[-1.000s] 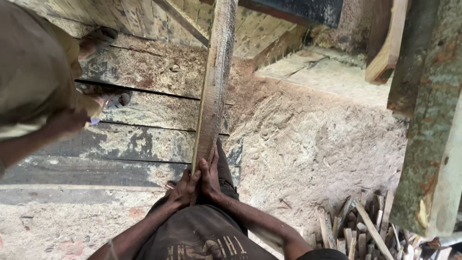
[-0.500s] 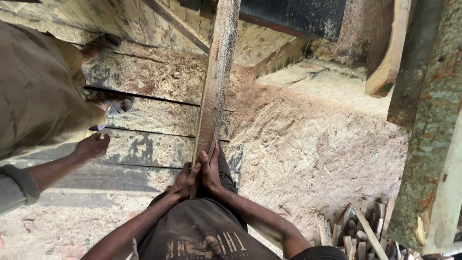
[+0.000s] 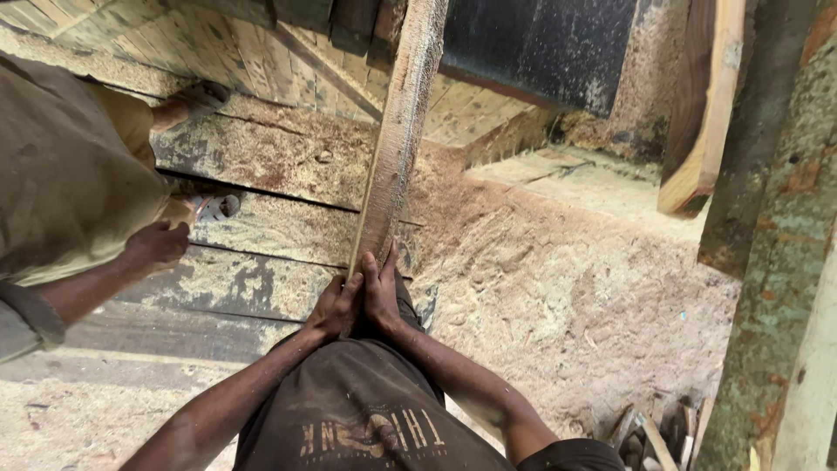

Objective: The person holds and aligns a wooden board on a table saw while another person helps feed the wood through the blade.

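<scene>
A long, rough wooden plank [image 3: 397, 139] is seen from above, running from the middle of the view up toward 12 o'clock. Its near end is gripped by both of the person's hands, pressed together just in front of the body. The left hand [image 3: 336, 305] is wrapped on the plank's left edge; the right hand [image 3: 381, 292] is laid against its right side, fingers pointing up along the wood. Below the plank, weathered floor boards [image 3: 261, 227] dusted with sawdust are seen at 9 o'clock, and a sawdust heap [image 3: 558, 279] is spread toward 3 o'clock. At 9 o'clock, another person's hand [image 3: 157, 244] is hung loosely closed, well apart from the plank. A rusty green post [image 3: 776, 262] is stood at 3 o'clock.
</scene>
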